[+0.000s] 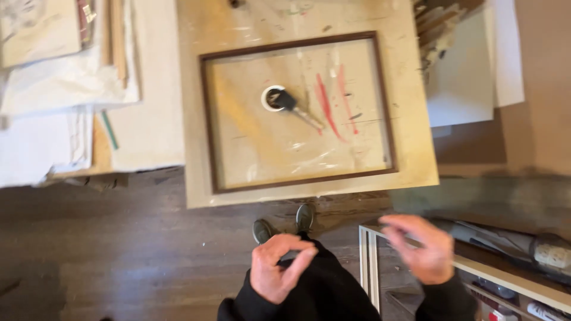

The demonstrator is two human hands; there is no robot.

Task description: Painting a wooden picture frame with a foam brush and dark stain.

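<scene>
Stacked along the left edge of the scene, white paper sheets and thin wooden strips are seen on a bench. A paint-smeared tabletop carries a thin dark rectangular frame; at its centre a small white cup and a dark-handled tool are laid. Below, over dark floorboards, the left hand is curled loosely, empty; the right hand, blurred, is spread open, holding nothing, above a pale wooden rack.

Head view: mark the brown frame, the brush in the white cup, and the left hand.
brown frame [204, 119], head view, on its left rail.
brush [286, 101], head view, on its dark head at the white cup.
left hand [275, 270], head view, on the palm.
</scene>
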